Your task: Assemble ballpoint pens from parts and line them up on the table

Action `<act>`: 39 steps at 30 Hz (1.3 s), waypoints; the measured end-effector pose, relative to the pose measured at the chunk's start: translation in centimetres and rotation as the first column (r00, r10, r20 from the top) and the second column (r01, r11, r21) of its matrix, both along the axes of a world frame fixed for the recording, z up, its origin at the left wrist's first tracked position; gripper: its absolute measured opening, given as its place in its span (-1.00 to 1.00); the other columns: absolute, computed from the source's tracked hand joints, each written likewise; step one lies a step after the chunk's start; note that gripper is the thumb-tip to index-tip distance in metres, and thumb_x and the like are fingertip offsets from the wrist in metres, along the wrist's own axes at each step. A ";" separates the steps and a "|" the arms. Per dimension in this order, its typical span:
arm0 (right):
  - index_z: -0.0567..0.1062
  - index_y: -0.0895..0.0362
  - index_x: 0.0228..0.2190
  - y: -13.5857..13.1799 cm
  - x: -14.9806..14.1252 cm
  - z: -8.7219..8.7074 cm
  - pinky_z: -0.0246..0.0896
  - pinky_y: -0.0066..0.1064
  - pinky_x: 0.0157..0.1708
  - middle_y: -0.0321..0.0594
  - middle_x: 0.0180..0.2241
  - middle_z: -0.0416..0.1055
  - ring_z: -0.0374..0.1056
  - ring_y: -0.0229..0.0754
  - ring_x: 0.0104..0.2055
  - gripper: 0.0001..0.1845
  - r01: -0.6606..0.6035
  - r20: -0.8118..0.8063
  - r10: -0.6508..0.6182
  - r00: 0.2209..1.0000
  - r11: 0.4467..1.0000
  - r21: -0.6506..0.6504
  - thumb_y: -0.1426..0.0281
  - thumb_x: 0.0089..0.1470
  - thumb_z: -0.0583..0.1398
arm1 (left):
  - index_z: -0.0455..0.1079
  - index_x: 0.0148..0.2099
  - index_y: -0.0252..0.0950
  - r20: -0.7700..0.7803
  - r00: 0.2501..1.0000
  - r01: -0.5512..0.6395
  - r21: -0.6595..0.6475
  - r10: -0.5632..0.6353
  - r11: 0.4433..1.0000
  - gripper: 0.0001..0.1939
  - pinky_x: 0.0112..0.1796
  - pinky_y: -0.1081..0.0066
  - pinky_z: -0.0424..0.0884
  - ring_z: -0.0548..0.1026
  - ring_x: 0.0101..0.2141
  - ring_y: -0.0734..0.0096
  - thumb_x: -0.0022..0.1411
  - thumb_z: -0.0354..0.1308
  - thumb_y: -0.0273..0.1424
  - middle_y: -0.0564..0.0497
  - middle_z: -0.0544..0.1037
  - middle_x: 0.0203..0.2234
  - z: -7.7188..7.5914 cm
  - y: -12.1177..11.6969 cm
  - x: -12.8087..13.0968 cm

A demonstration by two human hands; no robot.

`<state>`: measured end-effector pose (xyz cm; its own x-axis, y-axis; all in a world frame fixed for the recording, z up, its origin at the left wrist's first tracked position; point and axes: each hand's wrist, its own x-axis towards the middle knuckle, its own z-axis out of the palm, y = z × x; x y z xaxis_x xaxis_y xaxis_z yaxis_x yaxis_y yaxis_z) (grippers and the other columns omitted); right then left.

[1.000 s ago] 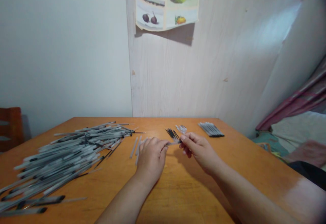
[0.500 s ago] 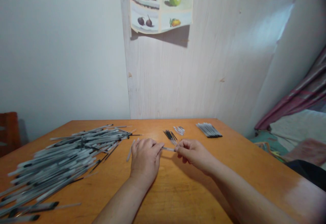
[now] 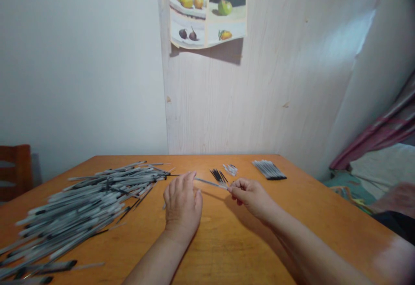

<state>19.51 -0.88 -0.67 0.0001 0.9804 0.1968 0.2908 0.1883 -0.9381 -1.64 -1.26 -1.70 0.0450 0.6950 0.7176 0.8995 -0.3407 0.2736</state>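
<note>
A slim translucent grey pen (image 3: 210, 183) spans the gap between my hands, tilted slightly down to the right. Pinched at its right end, it sits between the thumb and fingers of my right hand (image 3: 248, 193), just above the table. At the pen's left end is my left hand (image 3: 182, 198), fingers stretched out and thumb apart. Its fingertips are near or touching the pen; which of these I cannot tell. Beyond the hands lie several thin black pen parts (image 3: 218, 175) and small clear caps (image 3: 230, 169). Something pale pokes out from behind my left hand, mostly hidden.
A large loose heap of grey pens (image 3: 87, 203) covers the left of the wooden table (image 3: 223, 250). At the back right lies a neat row of black-ended pens (image 3: 269, 169). A wall stands behind, with a fruit picture (image 3: 207, 15). A chair (image 3: 14, 172) is at far left.
My left hand's thumb and fingers have come apart, and a longer stretch of the pen shows between the hands. My right hand keeps its pinch. The view has shifted slightly.
</note>
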 end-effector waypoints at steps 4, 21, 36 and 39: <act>0.37 0.11 -0.59 0.7 0.5 -0.2 0.03 -0.44 -0.55 -0.35 -0.65 0.30 0.17 -0.30 -0.60 -0.74 0.055 0.036 -0.056 0.998 0.998 0.016 0.22 -0.04 0.23 | 0.25 0.17 -0.25 0.013 1.000 0.017 -0.005 -0.017 1.000 -0.56 0.07 0.09 0.21 0.34 0.06 0.06 0.23 0.02 -0.44 -0.17 0.42 0.05 -0.4 0.3 -0.1; 0.45 0.18 -0.64 6.1 12.4 -2.7 -0.04 -0.40 -0.52 -0.25 -0.66 0.34 0.19 -0.22 -0.55 -0.70 0.732 0.007 -0.749 0.663 0.650 0.205 0.20 -0.12 0.23 | 0.35 0.06 -0.28 -0.094 0.992 0.085 -0.042 -0.089 0.995 -0.66 0.07 0.06 0.23 0.38 0.00 0.08 0.25 0.03 -0.37 -0.14 0.48 -0.03 -1.1 0.8 0.1; 0.56 0.16 -0.49 6.4 15.5 -4.5 0.01 -0.42 -0.53 -0.10 -0.51 0.51 0.30 -0.17 -0.52 -0.69 0.871 0.172 -0.868 0.466 0.485 0.082 0.20 0.00 0.15 | 0.41 -0.01 -0.24 -0.176 0.975 0.134 -0.001 -0.132 0.991 -0.71 0.09 0.02 0.22 0.40 -0.02 0.08 0.24 0.05 -0.34 -0.10 0.52 -0.06 -2.4 1.6 -0.1; 0.57 0.16 -0.47 6.8 16.3 -4.2 0.02 -0.42 -0.53 -0.09 -0.49 0.52 0.30 -0.16 -0.51 -0.67 0.870 0.234 -0.857 0.460 0.487 0.076 0.17 0.01 0.14 | 0.42 -0.02 -0.23 -0.191 0.971 0.146 0.005 -0.142 0.989 -0.72 0.10 0.02 0.21 0.40 -0.01 0.08 0.25 0.05 -0.32 -0.09 0.52 -0.06 -2.6 1.8 -0.2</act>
<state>35.78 5.95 -4.85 0.8177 0.5110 0.2649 0.4653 -0.3158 -0.8269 -1.81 0.58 -4.28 0.2801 0.6575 0.6995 0.8753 -0.4742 0.0952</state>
